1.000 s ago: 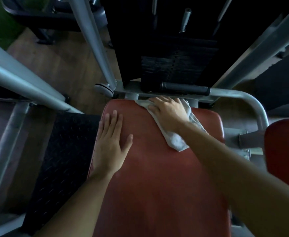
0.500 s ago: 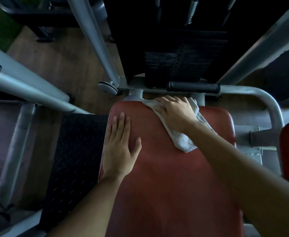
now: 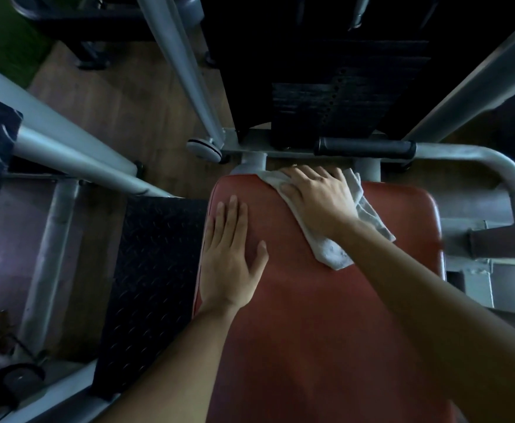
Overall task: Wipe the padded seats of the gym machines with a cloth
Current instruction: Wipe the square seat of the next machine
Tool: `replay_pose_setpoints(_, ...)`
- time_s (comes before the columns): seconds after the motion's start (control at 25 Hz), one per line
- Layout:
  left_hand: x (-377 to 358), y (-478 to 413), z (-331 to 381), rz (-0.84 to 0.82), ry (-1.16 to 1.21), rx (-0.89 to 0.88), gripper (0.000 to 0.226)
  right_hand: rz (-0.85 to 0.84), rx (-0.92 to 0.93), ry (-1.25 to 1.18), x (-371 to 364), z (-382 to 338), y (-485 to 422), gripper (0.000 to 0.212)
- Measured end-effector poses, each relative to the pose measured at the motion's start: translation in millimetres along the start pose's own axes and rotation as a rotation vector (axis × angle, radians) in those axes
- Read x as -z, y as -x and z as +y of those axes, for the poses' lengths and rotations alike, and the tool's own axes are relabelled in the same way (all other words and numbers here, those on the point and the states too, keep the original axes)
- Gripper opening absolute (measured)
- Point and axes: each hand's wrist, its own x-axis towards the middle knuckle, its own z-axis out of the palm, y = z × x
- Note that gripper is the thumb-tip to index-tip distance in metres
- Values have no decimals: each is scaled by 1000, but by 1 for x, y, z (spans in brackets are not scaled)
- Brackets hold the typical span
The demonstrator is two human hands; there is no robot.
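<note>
The right grip lies open and flat, fingers straight and pointing toward 10 o'clock, pressing the white cloth onto the far edge of the red padded seat at 12 o'clock. The cloth's loose tail trails back toward 5 o'clock under the wrist. The left grip is also open, palm down on the seat's 9 o'clock side, holding nothing.

The risks, as I judge them:
- The cloth is only pressed, not pinched, and part of it already hangs past the far rim. A push further toward 12 o'clock could drop it into the gap by the grey frame tube.
- The fingers there are close to the black handle and could knock it.
- The trailing tail may fold under and drag, leaving streaks.
- The left grip covers a patch that would be missed unless it lifts.

Against the earlier frames, both grips sit at nearly the same spots on the seat. The whole scene has slid toward 3 o'clock in the view, so the head moved more than the cloth did. The second red pad at 3 o'clock has almost left the picture.
</note>
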Motion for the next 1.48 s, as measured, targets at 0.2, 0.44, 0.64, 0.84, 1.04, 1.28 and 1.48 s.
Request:
replay_pose_setpoints(0.2,2,0,1,-15,-5,7,70,13,-47,-41,12,50,14,44)
replay_pose_setpoints(0.44,0,1,0,-31,-48,-2,71,90,-153,-32,4,22,4,36)
replay_pose_setpoints(0.64,-1,1,0,1,-65,-18,70,27,60,-69,-1,10,4,45)
replay_pose_setpoints(0.84,-2,1,0,-8,-35,-12,71,114,72,-10,-2,43,63,55)
replay_pose_setpoints(1.04,-1,1,1,19,44,-3,70,282,-220,-79,-28,20,103,52)
replay_pose_setpoints(1.28,3,5,-3,103,435,63,51,312,-491,-272,-39,-59,88,56)
replay_pose_setpoints(1.48,29,3,-11,174,922,229,34,189,-429,-474,-24,-85,82,49)
